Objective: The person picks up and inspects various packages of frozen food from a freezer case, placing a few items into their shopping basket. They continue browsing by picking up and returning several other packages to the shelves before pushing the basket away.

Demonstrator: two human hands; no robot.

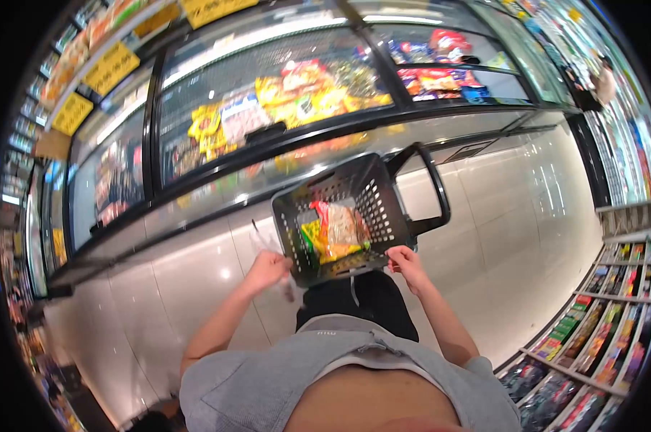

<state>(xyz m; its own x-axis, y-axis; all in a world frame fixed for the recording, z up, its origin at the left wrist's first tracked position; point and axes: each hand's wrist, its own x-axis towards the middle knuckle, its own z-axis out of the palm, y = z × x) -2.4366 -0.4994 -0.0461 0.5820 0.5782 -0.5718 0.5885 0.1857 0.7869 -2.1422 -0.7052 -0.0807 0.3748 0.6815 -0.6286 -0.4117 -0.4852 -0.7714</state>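
A dark grey shopping basket (318, 272) with perforated sides is in front of my body. Inside it lie a clear packet with red edging (338, 225) and a yellow-green packet (333, 248). My left hand (270, 268) is closed beside the basket's near left side. A blurred, see-through whitish thing (263, 236) shows around that hand, too smeared to name. At the near right corner, the fingers of my right hand (406, 263) are closed on the basket's rim. The black basket handle (441, 191) swings out to the right.
A glass-topped freezer (268, 155) with yellow bags (304, 101) runs along the far side. Yellow price signs (111, 68) hang at upper left. Low shelves of packaged goods (592, 331) line the right, and a person (603, 83) is at upper right. Glossy floor tiles (498, 288) lie between.
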